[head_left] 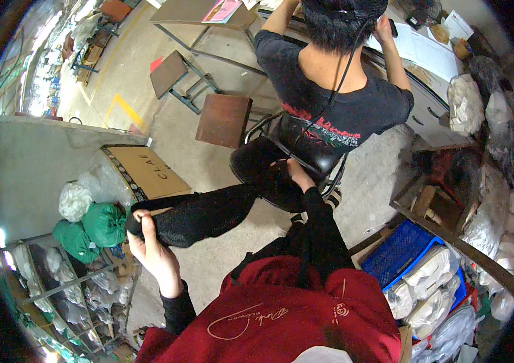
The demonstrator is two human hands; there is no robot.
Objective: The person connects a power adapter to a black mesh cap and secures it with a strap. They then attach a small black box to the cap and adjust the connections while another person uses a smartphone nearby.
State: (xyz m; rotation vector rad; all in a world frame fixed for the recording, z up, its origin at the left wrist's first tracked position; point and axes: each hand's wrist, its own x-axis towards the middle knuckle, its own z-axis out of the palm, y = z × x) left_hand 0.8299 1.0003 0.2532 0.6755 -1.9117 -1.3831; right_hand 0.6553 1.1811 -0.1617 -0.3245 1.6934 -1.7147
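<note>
A long, soft black fabric piece (208,216) stretches across in front of me, from my left hand toward the chair. My left hand (153,254) is closed on its left end, thumb on top, next to a small tan patch. My right hand (298,174) is in front of the black chair (251,160), its fingers curled around black material that looks like the other end of the fabric. Black against black hides where fabric and chair part, and the right fingertips are partly hidden. Both hands are apart from the seated person (335,85).
At left are a cardboard box (151,171), green bags (104,224) and a rack (69,290) of wrapped items. A blue crate (399,254) with pale wrapped pieces stands at right. Ahead are brown stools (224,120) and a desk (426,66); a cable (348,69) hangs down the person's back.
</note>
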